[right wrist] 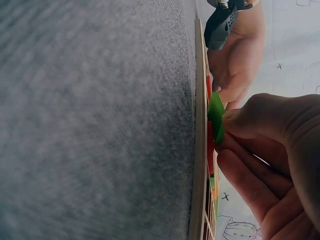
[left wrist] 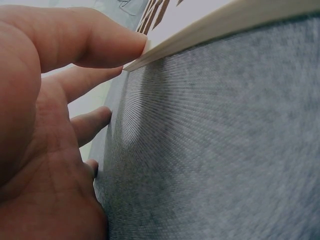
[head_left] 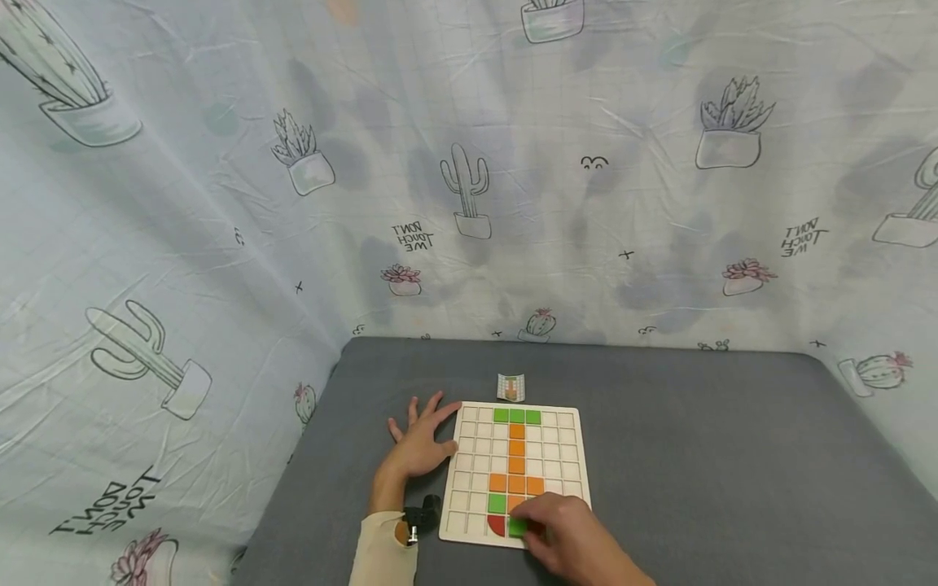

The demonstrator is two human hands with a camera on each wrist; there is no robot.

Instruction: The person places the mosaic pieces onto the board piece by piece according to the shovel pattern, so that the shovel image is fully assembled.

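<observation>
A pale wooden grid board lies on the grey table, with green squares along its far row, a column of orange squares, and a red rounded piece in the near row. My left hand has its fingers spread, thumb and index finger touching the board's left edge. With thumb and fingers, my right hand pinches a green square tile at the near row. That tile is tilted in the right wrist view, with a second red piece beside it. My right hand covers the board's near right part.
A small pattern card lies just beyond the board's far edge. The grey table stretches to the right. Cactus-printed cloth hangs behind and at the sides. A black wrist camera is strapped to the left wrist.
</observation>
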